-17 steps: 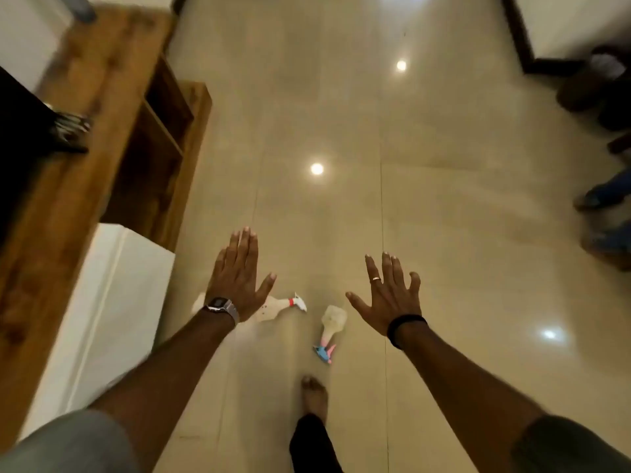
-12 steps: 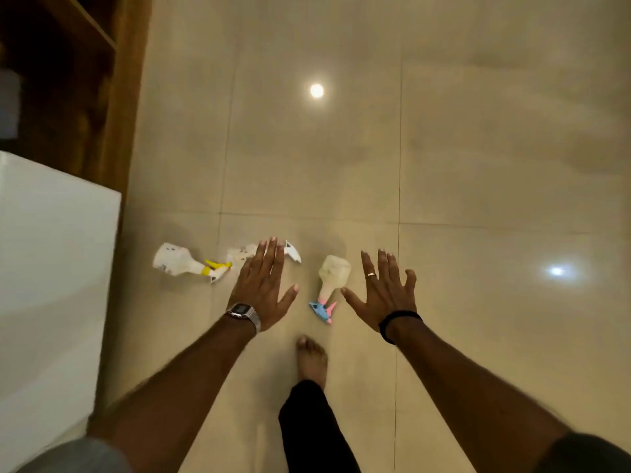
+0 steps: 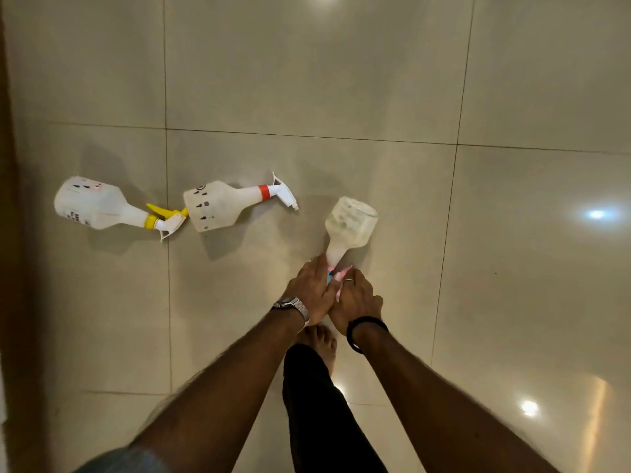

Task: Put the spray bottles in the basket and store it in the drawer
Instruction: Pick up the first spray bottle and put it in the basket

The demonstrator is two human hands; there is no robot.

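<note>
Three white spray bottles lie on the tiled floor. The one with a yellow trigger [image 3: 99,209] is at the left. Beside it lies the bottle with a red collar and white trigger [image 3: 222,206]. The third bottle [image 3: 348,227], with a pink and blue head, points its neck toward me. My left hand [image 3: 309,290] and my right hand [image 3: 356,300] both close around its spray head, which they mostly hide. No basket or drawer is in view.
Glossy beige floor tiles [image 3: 341,80] stretch all around, with light reflections at the right. A dark wooden edge [image 3: 5,233] runs down the left border. My bare foot [image 3: 322,343] and black trouser leg are just below my hands.
The view has tilted down and closer to the floor. Both hands, open and spread before, have dropped and come together on the pink-and-blue bottle's head.
</note>
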